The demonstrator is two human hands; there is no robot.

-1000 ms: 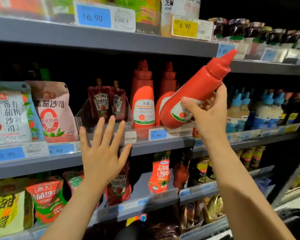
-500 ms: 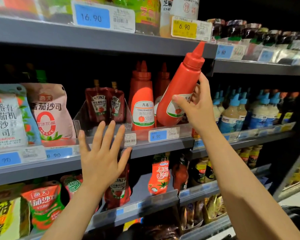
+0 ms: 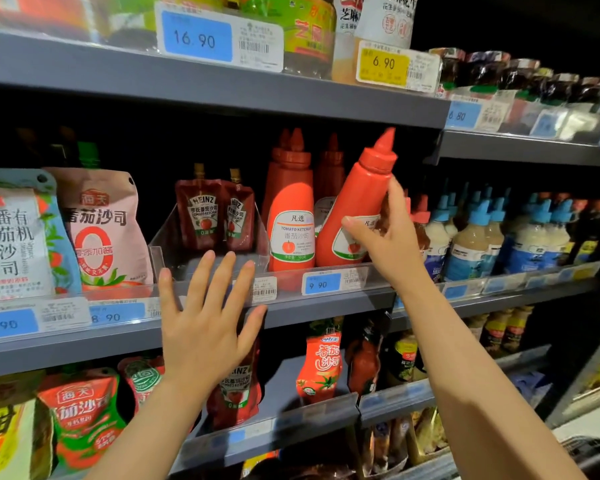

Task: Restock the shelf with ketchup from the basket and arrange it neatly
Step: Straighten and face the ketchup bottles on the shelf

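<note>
My right hand [image 3: 388, 237] grips a red ketchup squeeze bottle [image 3: 357, 199] by its lower body. The bottle leans slightly right, its base at the middle shelf [image 3: 326, 303] above the 9.90 price tag [image 3: 321, 284]. Just left of it stands another red ketchup bottle [image 3: 291, 216], upright with its white label facing out, and a further one [image 3: 331, 168] shows behind. My left hand [image 3: 207, 323] hovers in front of the shelf edge with fingers spread, holding nothing. A dark basket corner [image 3: 593, 455] shows at the bottom right.
Two Heinz ketchup pouches [image 3: 215, 216] sit in a clear divider tray left of the bottles. Large ketchup bags [image 3: 101, 230] fill the left end. Blue-capped dressing bottles [image 3: 482, 233] stand to the right. The upper shelf [image 3: 222, 88] hangs close above the bottle tip.
My right hand has swung the ketchup bottle from a steep tilt to nearly upright and lowered it onto the shelf beside the standing bottles. My left hand has barely moved.
</note>
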